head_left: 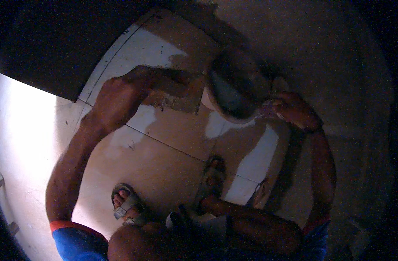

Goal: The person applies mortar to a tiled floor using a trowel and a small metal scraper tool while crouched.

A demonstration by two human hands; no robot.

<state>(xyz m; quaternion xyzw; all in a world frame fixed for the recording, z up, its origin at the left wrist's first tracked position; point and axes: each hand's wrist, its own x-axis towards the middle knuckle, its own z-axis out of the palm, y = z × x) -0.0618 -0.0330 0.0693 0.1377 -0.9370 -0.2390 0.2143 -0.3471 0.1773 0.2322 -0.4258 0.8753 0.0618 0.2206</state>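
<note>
In dim light, a round, deep container like a bowl or small bucket point(233, 93) is tilted with its dark opening toward me, above the tiled floor. The fingers of my right hand point(294, 111) are closed at its right edge. From the left, my left hand point(125, 95) reaches toward it, back of the hand up and fingers curled. A flat, brownish, roughly rectangular piece point(179, 100) with a ragged edge shows between this hand and the container; the hand seems to grip it. Shadow hides the left fingertips and the container's inside.
Large pale floor tiles point(164, 174) with dark joints lie below, patched with light and shadow. A dark flat surface point(46, 43) fills the upper left. My left sandalled foot point(127, 202) and right sandalled foot point(214, 174) rest on the floor near my knees.
</note>
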